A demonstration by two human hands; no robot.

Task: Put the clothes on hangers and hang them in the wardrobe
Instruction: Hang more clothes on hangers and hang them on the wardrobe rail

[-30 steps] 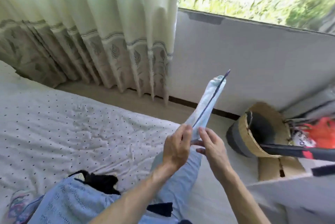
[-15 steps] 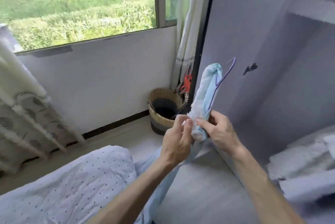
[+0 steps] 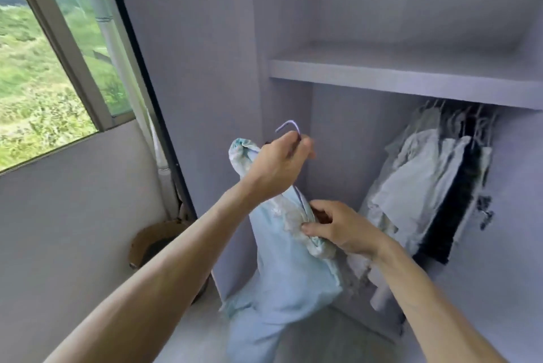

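We held a pale blue garment up in front of the open wardrobe, already threaded on a thin purple hanger. Our left hand was raised, its fingers pinched closed around the stem of the hanger just under the hook, so that the hook curved up above the knuckles. The garment's upper shoulder bunched over the back of that hand, and the rest of the cloth hung down in a long fold toward the wardrobe floor.

Our right hand sat lower, its fingers closed on the crumpled, whitish edge of the garment at the hanger's other end, thumb on top of the fabric. Both hands were therefore gripping, one on the hanger and one on the cloth.

The garment hung in front of the left side of the wardrobe's lower compartment, below the shelf, near the left inner wall. We could not tell whether the hook was close to the rail, because the rail was hidden under the shelf's front edge. To the right, under the same shelf, hung other clothes, light pieces with one dark item among them, well apart from the hook. At the left, a window showed green hillside, and a woven basket stood on the floor beside the wardrobe's outer wall, partly behind our left forearm.
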